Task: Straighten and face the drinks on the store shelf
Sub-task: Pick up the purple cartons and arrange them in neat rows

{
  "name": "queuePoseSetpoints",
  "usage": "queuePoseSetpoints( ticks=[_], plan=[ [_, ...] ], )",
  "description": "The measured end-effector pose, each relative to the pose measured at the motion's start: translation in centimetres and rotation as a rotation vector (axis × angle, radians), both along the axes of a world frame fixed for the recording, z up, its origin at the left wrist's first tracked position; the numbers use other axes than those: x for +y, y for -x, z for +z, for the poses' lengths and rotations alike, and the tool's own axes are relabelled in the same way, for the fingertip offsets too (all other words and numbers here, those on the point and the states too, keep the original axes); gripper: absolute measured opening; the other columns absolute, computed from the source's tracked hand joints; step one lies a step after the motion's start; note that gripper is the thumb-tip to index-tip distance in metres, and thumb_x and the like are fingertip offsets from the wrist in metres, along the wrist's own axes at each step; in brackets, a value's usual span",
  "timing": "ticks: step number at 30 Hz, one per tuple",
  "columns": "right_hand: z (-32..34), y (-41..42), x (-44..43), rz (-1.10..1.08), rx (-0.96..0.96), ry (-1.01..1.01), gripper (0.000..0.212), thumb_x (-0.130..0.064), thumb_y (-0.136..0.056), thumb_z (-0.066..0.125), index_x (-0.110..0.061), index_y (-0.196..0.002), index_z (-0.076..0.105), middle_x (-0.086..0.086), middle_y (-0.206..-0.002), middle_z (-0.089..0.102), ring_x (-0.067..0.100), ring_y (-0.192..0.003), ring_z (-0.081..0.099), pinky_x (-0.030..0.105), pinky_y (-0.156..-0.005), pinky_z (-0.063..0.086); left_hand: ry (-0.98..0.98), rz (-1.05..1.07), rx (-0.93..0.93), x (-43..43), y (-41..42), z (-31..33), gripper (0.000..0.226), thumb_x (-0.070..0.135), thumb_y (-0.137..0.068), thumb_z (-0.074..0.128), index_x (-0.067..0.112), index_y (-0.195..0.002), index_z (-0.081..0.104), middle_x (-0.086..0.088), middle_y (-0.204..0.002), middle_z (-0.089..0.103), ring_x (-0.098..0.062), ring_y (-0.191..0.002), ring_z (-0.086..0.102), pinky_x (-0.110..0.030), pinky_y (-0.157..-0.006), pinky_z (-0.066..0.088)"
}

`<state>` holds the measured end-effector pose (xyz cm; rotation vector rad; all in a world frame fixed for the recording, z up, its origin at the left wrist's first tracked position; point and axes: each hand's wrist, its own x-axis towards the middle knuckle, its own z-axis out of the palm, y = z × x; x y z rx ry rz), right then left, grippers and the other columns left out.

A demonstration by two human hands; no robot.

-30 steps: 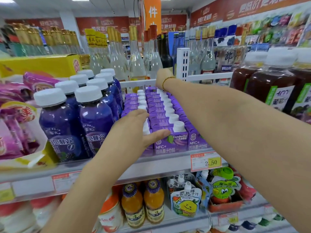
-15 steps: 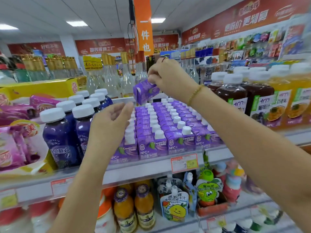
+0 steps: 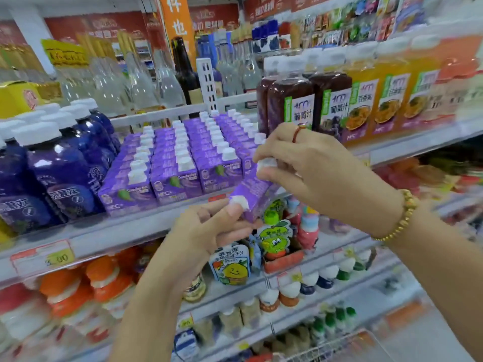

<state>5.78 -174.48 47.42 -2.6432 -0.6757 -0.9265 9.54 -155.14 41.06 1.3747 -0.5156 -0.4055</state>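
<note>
Holding a purple carton [image 3: 257,194] in both hands, just near of the shelf [image 3: 125,231] edge.
Nearest, the left hand [image 3: 206,231] sits below and left of the carton, thumb and fingers curled on its lower end. The right hand [image 3: 313,168] is above and right, fingertips pinched on its white cap [image 3: 266,162]. A second white patch by the left thumb may be another cap; I cannot tell. The carton hangs tilted, long axis off upright. Beyond and left stand the upright rows [image 3: 177,163], between blue bottles [image 3: 65,178] and dark juice bottles [image 3: 290,100]. The right hand, which is nearer the rows' right end, hides that front corner. The carton probably needs standing up there, label facing near.
</note>
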Motion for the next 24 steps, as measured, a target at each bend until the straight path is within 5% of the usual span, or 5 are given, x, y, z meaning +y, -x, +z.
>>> queuePoseSetpoints(
  ticks=[6,9,16,19,24],
  plan=[
    [-6.9,1.7,-4.7,0.006,0.419,-0.077,0.052,-0.049,-0.077,0.067,-0.026,-0.122,0.056,-0.005,-0.107,0.053,0.011,-0.097,0.046,0.022,-0.081,0.034,-0.078,-0.024,0.364,-4.6,0.9,-5.1,0.033,0.032,-0.079,0.064,0.003,-0.093,0.062,-0.012,-0.075,0.073,-0.019,-0.065,0.072,-0.020,-0.052,0.055],
    [-12.1,1.5,-7.3,-0.057,0.566,-0.118,0.046,-0.042,-0.073,0.075,-0.027,-0.114,0.058,-0.002,-0.099,0.060,0.017,-0.087,0.051,0.033,-0.077,0.042,-0.199,-0.099,0.424,-6.5,0.8,-9.4,0.043,0.045,-0.083,0.054,0.004,-0.091,0.064,-0.012,-0.078,0.074,-0.019,-0.068,0.072,-0.021,-0.056,0.056],
    [-32.1,3.3,-13.2,-0.315,1.125,-0.390,0.045,-0.035,-0.078,0.075,-0.016,-0.116,0.059,-0.006,-0.094,0.061,0.015,-0.085,0.055,0.019,-0.067,0.040,-0.547,-0.021,0.561,-9.9,2.2,-25.2,0.033,0.036,-0.090,0.058,0.004,-0.090,0.065,-0.009,-0.071,0.071,-0.017,-0.061,0.070,-0.023,-0.056,0.056],
    [-43.1,5.7,-14.8,-0.533,1.280,-0.434,0.046,-0.032,-0.080,0.074,-0.009,-0.117,0.060,0.011,-0.113,0.062,0.028,-0.106,0.057,0.029,-0.078,0.038,-0.859,-0.011,0.329,-8.5,3.0,-33.3,0.027,0.036,-0.074,0.076,0.011,-0.076,0.068,-0.004,-0.066,0.065,-0.017,-0.060,0.062,-0.023,-0.056,0.051],
    [-58.1,10.8,-15.0,-0.776,1.630,-0.449,0.054,-0.043,-0.082,0.066,-0.003,-0.116,0.059,0.016,-0.124,0.058,0.027,-0.116,0.054,0.026,-0.087,0.039,-1.383,-0.039,-0.089,-5.8,3.6,-41.9,0.016,0.021,-0.095,0.052,0.014,-0.093,0.066,-0.009,-0.087,0.063,-0.026,-0.083,0.060,-0.025,-0.062,0.037]
  ],
)
